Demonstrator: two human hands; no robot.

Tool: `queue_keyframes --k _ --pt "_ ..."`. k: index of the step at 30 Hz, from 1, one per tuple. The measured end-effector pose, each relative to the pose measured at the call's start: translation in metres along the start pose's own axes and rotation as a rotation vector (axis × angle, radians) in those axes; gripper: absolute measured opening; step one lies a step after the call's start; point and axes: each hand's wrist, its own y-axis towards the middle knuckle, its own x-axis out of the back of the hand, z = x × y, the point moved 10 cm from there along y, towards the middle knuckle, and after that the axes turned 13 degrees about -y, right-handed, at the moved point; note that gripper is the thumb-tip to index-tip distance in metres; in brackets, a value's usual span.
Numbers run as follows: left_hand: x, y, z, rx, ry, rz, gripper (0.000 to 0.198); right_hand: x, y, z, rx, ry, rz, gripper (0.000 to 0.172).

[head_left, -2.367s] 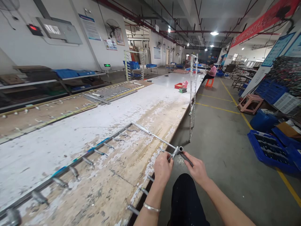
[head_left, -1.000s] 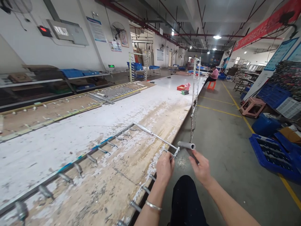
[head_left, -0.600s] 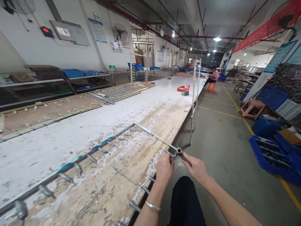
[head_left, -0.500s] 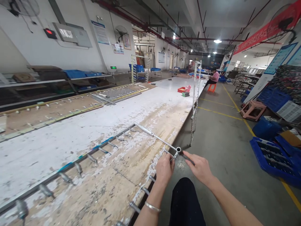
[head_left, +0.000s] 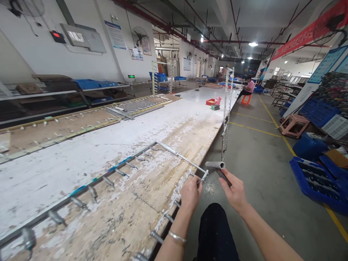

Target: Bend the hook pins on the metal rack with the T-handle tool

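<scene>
A tube-headed hammer [head_left: 215, 165] is gripped by its dark handle in my right hand [head_left: 235, 190]. Its hollow metal head is raised just right of the table edge, apart from the rack. My left hand [head_left: 190, 192] pinches the near corner of a metal hanging rack [head_left: 166, 147], where a thin rod meets the side bar. That rack lies flat on the worn table [head_left: 141, 203], with several hooks [head_left: 108, 182] along its far bar, some wrapped in grey. More grey pegs [head_left: 156, 236] stick out along the near edge by my left forearm.
Another rack [head_left: 224, 116] stands upright against the table edge ahead. Hook-lined boards [head_left: 81, 121] lie on the table's far side. Further along are a red tray [head_left: 210, 102] and a seated person [head_left: 248, 87]. Blue crates [head_left: 318, 185] sit on the floor at right.
My right hand has moved slightly right and the hammer head has lifted away from the rack's corner, turning sideways. My left hand stays on the rack.
</scene>
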Motion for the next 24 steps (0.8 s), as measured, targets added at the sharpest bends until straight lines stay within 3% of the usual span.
queue_keyframes --k 5,10,15,21,24 --pt "-0.004 0.0 0.001 -0.011 0.045 0.03 0.012 -0.029 -0.005 0.005 0.077 -0.098 0.267 0.037" --pt "-0.003 0.0 0.002 -0.013 0.032 0.007 0.013 -0.007 -0.004 0.003 0.022 -0.006 0.043 0.04" --pt "-0.005 0.001 0.004 0.008 0.055 0.035 0.017 -0.029 -0.007 0.009 0.056 -0.082 0.264 0.037" --pt "-0.005 0.002 0.004 0.038 0.11 0.043 0.024 -0.003 -0.001 0.004 -0.027 0.037 0.021 0.041" --pt "-0.009 0.002 0.007 0.068 0.163 0.082 0.028 -0.026 -0.006 0.001 -0.015 -0.026 0.19 0.038"
